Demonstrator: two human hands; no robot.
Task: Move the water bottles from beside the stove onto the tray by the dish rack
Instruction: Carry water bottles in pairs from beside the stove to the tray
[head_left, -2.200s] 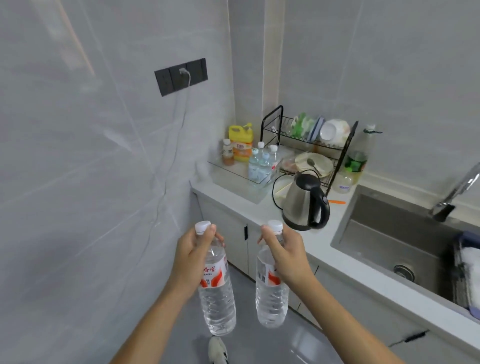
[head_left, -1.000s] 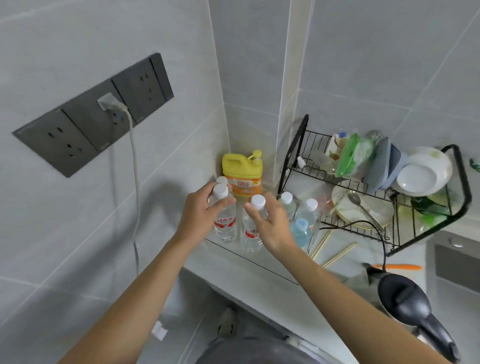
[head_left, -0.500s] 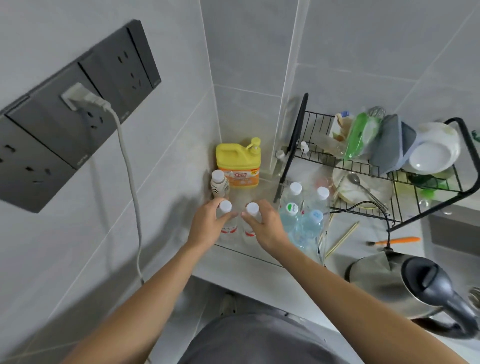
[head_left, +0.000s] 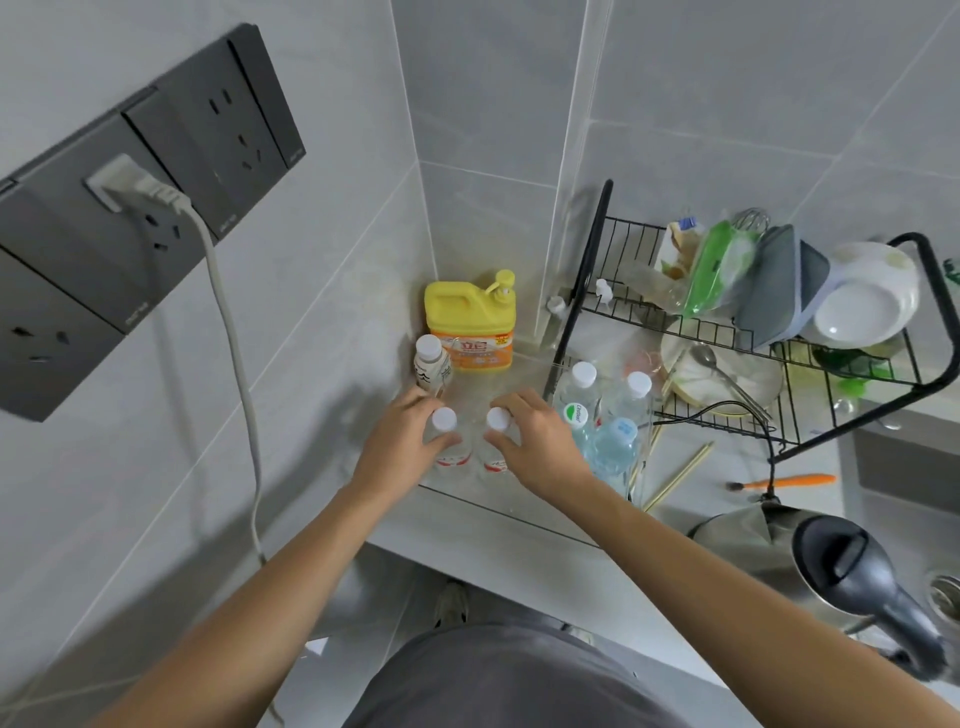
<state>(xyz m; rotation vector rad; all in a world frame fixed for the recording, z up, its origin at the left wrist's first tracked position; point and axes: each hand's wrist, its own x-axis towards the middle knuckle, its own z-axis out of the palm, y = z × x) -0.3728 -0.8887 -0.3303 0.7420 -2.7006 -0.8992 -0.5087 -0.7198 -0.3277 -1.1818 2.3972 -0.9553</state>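
Head view: left hand (head_left: 400, 447) and right hand (head_left: 540, 441) are each gripping a bottle neck, standing both water bottles (head_left: 470, 457) upright on the tray (head_left: 519, 506) for stability.

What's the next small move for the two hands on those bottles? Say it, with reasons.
Probably let go and lift both hands away. The left hand and right hand each grip a water bottle that stands upright inside the clear tray, beside the bottles already there.
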